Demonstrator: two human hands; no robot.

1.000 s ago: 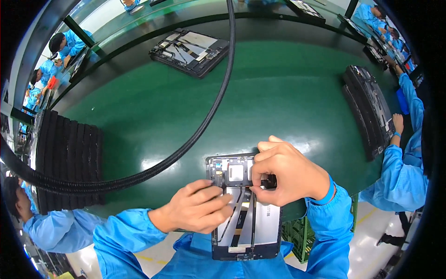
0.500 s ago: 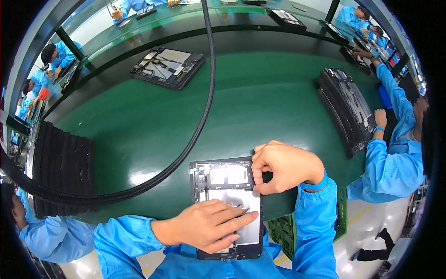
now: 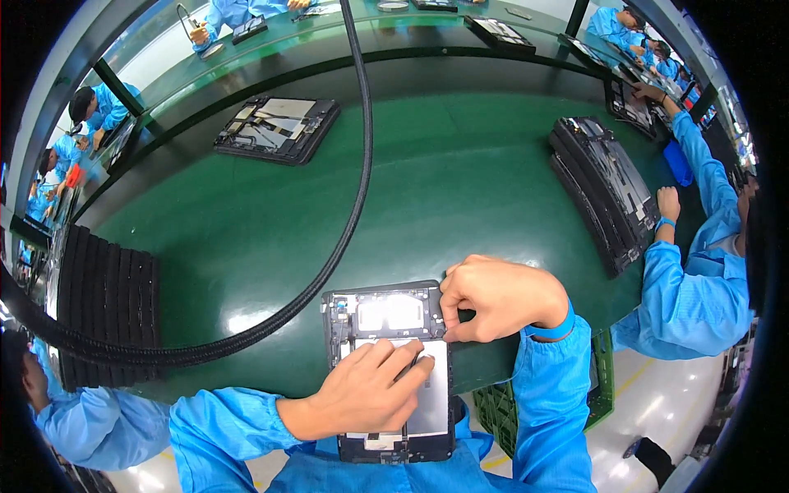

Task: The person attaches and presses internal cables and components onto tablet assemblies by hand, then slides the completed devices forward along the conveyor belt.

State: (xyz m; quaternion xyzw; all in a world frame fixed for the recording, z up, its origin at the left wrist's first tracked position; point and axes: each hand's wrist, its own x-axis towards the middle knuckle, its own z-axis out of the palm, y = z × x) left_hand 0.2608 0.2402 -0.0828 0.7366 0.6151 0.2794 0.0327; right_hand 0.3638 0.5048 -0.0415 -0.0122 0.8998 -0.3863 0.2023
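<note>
An opened tablet (image 3: 431, 403), with a black frame and bare silver inner plates, lies in front of me at the near edge of the green table. My left hand (image 3: 370, 386) rests palm down across its lower middle, fingers apart and a little bent over the silver plate. At the tablet's upper right edge is my right hand (image 3: 501, 300), its thumb and fingers curled into a pinch. Whatever sits between those fingertips is hidden or too small to make out. A blue band circles the right wrist.
A thick black cable (image 3: 362, 181) arches over the green table (image 3: 444, 189). Stacked black tablets (image 3: 107, 304) stand at left; more opened ones (image 3: 604, 193) are piled at right beside a co-worker's arm (image 3: 670, 209). Another opened tablet (image 3: 279, 127) lies farther back. A green crate (image 3: 604, 382) sits below.
The left hand's fingers have drawn up and bent more over the silver plate. The right hand keeps its pinch at the tablet's edge. The whole view has shifted slightly.
</note>
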